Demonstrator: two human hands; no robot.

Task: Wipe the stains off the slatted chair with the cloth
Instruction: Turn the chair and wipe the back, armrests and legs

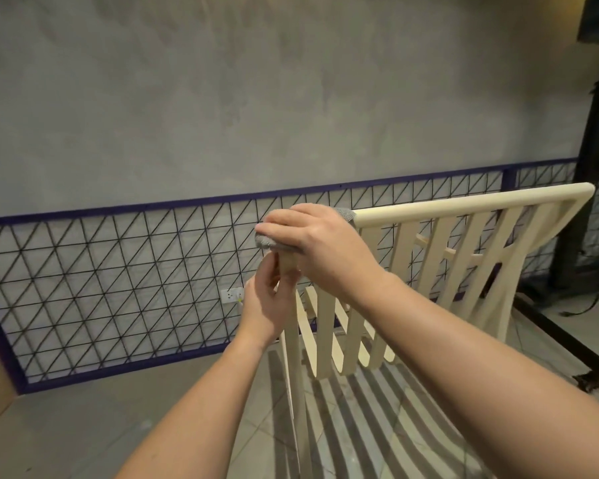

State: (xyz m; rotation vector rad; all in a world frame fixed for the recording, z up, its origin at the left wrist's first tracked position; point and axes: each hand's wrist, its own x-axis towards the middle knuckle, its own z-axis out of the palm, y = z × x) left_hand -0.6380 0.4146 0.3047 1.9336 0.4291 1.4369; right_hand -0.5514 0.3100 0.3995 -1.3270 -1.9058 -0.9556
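Note:
The cream slatted chair (464,209) fills the middle and right of the head view, its backrest slats running down toward the seat. A grey cloth (268,243) is pressed over the left top corner of the backrest. My right hand (317,235) lies on top of the cloth and grips it against the corner. My left hand (268,302) holds the chair's left upright post just below that corner. Only the cloth's edges show under my fingers. No stain is plainly visible on the slats.
A black wire-grid panel with a purple frame (118,278) runs along the grey wall behind the chair, with a wall socket (233,294) near my left hand. A dark metal stand (595,167) with a wheeled base rises at the right. The floor is tiled.

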